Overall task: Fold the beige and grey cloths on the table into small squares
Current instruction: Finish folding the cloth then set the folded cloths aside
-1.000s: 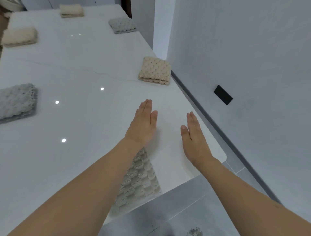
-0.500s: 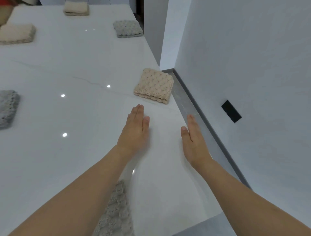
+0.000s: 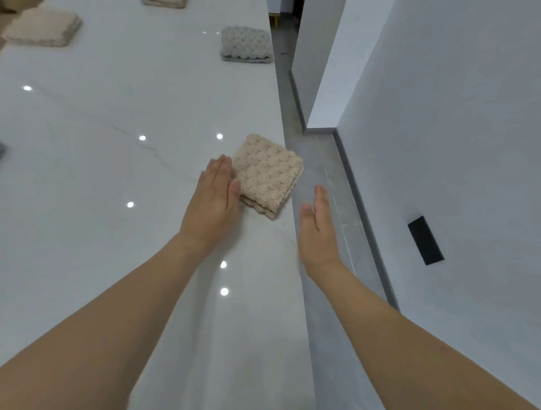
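Observation:
A folded beige cloth (image 3: 268, 175) with a bubbly knit lies at the right edge of the white table (image 3: 102, 164). My left hand (image 3: 215, 202) is flat with straight fingers, and its fingertips touch the cloth's left side. My right hand (image 3: 317, 225) is flat and edge-on with straight fingers. It hovers past the table's right edge, just right of the cloth and apart from it. A folded grey cloth (image 3: 246, 44) sits farther back along the same edge. Another folded beige cloth (image 3: 44, 26) lies at the far left.
A grey floor strip (image 3: 319, 175) runs between the table and the white wall (image 3: 439, 117), which bears a black plate (image 3: 426, 240). A further folded cloth (image 3: 164, 2) shows at the top edge, and a grey corner (image 3: 1, 149) at the left edge.
The view moved forward along the table. Both hands advanced to the beige cloth; my left now touches it. The grey cloth under my left forearm has dropped out of view.

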A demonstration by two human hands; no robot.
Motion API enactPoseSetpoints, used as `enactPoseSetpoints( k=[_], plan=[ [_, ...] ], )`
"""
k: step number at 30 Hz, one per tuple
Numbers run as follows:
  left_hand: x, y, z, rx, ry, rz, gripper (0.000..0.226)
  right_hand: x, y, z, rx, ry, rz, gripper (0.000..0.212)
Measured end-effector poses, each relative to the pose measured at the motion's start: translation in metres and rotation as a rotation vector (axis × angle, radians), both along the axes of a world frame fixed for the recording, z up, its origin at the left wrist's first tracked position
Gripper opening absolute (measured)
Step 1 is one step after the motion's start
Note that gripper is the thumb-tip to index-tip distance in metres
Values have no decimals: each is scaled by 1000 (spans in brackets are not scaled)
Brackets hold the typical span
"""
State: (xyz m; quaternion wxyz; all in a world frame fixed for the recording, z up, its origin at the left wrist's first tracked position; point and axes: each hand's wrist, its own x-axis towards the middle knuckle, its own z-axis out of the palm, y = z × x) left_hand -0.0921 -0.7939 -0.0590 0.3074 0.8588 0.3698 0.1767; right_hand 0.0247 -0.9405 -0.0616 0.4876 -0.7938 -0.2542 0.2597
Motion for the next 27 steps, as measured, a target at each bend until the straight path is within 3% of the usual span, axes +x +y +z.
enactPoseSetpoints(
  k=[7,21,25,27],
  plan=[
    [50,45,-11,-10,20,21,52,51,75,-13,100,47,-17,55],
    [50,-8,-3,-76,-101,478,48,88,101,-25,242,157,285,52],
    [56,23,0,-218,-232,289,46,88,100,-34,231,116,346,51],
    [57,34,-8,-182,-127,121,48,87,101,-42,204,11,393,55]
  ],
)
